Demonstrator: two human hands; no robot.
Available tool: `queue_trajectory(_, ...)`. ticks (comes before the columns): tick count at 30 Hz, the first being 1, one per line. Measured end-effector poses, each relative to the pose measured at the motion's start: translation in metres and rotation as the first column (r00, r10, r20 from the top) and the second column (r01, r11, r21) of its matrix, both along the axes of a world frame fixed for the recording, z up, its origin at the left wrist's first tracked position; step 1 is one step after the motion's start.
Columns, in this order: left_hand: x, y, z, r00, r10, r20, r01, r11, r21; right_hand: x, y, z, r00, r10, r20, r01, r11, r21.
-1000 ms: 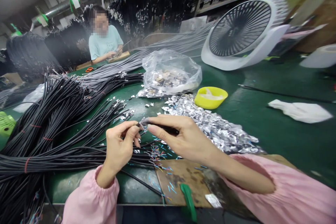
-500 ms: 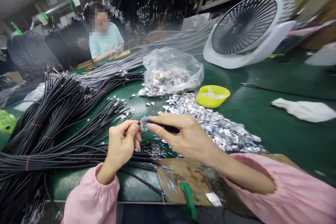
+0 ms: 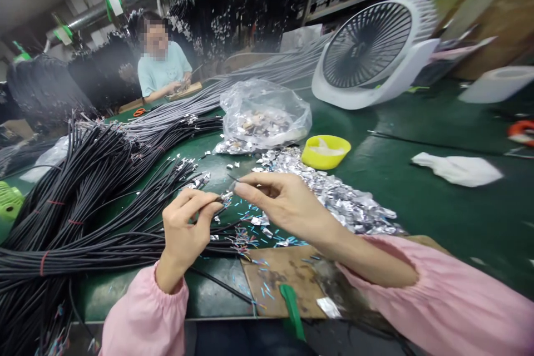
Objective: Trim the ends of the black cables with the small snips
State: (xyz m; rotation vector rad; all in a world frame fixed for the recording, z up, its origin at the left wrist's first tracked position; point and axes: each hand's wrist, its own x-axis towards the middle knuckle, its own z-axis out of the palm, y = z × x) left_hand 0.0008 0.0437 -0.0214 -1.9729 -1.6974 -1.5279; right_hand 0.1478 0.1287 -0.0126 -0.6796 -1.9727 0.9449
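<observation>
My left hand (image 3: 186,226) pinches the stripped end of a black cable between thumb and fingertips; a bit of silvery foil (image 3: 226,196) shows at that end. Just right of it, my right hand (image 3: 283,200) is closed on a thin dark tool (image 3: 232,178), whose narrow tip pokes out past the fingertips; its exact kind is hidden. The two hands are close but apart. Below and left of them lie bundles of black cables (image 3: 137,247) with coloured wire ends. A heap of silver foil scraps (image 3: 346,200) spreads behind my right hand.
A clear plastic bag (image 3: 267,117) of scraps and a yellow cup (image 3: 325,153) stand beyond the hands. Further right are a white fan (image 3: 371,55) and a crumpled white cloth (image 3: 459,169). A cardboard piece (image 3: 275,275) lies at the front edge. Across the table sits a person (image 3: 164,69).
My right fingers have come slightly away from the cable end, and the tool tip now shows. Loose foil pieces and blue bits are visible below the right hand. The view has shifted slightly right.
</observation>
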Motion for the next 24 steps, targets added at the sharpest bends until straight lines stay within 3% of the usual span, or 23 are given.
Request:
queue_trajectory(2,0.003,0.001,-0.003,0.993,0.063,-0.099,-0.055,0.995,0.083,0.000,-0.001,0.001,0.998,0.056,0.001,-0.056,0.992,-0.111)
queue_trajectory(4,0.005,0.002,-0.008,0.982,0.107,-0.156,-0.089,0.989,0.122,-0.001,-0.002,0.001,1.000,0.029,0.000,-0.029,0.993,-0.116)
queue_trajectory(7,0.009,0.002,-0.015,0.963,0.130,-0.238,-0.097,0.984,0.147,-0.002,-0.003,-0.002,1.000,-0.011,0.003,0.011,1.000,0.008)
queue_trajectory(10,0.012,0.002,-0.018,0.946,0.140,-0.293,-0.099,0.984,0.148,-0.001,-0.002,-0.004,1.000,-0.025,-0.019,0.029,0.967,0.252)
queue_trajectory(12,0.014,0.002,-0.017,0.950,0.150,-0.273,-0.129,0.987,0.095,0.000,0.000,-0.006,0.999,-0.027,-0.046,0.045,0.883,0.467)
queue_trajectory(14,0.015,0.003,-0.014,0.963,0.152,-0.223,-0.158,0.987,-0.008,0.001,0.001,-0.009,0.999,-0.023,-0.048,0.050,0.744,0.666)
queue_trajectory(16,0.014,0.004,-0.011,0.972,0.161,-0.172,-0.180,0.979,-0.100,0.001,0.001,-0.010,0.999,-0.023,-0.042,0.047,0.613,0.789)
queue_trajectory(17,0.013,0.005,-0.009,0.973,0.177,-0.150,-0.195,0.974,-0.116,0.001,0.001,-0.010,0.999,-0.025,-0.047,0.053,0.578,0.815)
queue_trajectory(18,0.013,0.005,-0.008,0.972,0.199,-0.129,-0.213,0.971,-0.110,0.001,0.000,-0.009,0.998,-0.037,-0.059,0.070,0.577,0.814)
queue_trajectory(22,0.014,0.003,-0.008,0.972,0.224,-0.071,-0.225,0.974,-0.002,-0.001,0.000,-0.006,0.971,-0.168,-0.168,0.237,0.705,0.668)
queue_trajectory(24,0.015,0.002,-0.010,0.977,0.207,-0.057,-0.205,0.978,0.031,-0.002,0.002,-0.007,0.968,-0.169,-0.186,0.249,0.751,0.612)
